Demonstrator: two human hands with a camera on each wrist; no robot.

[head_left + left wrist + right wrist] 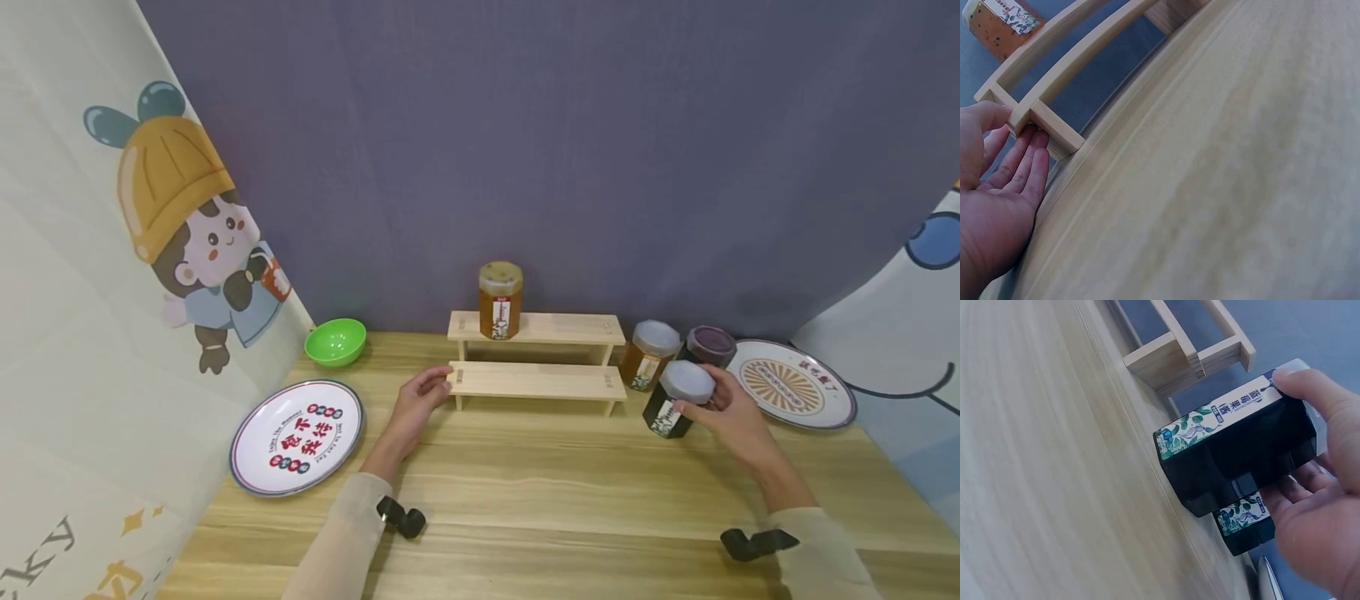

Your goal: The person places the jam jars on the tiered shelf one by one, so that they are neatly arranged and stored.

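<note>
My right hand (731,412) grips a dark jam jar with a pale lid (670,410), thumb on one side and fingers on the other. In the right wrist view the jar's white label shows green leaves and blueberries, and the jar tilts. My left hand (417,405) pinches the left end of the two-tier wooden rack (536,380). The left wrist view shows the thumb at the corner of a step and the fingers under it. On the upper step stands an amber jam jar (500,302), left of the middle.
Right of the rack stand another amber jar (649,357) and a dark jar with a purplish lid (709,346), partly hidden by the held one. A white plate (832,408) lies beyond them. At left are a green bowl (335,342) and another white plate (258,450).
</note>
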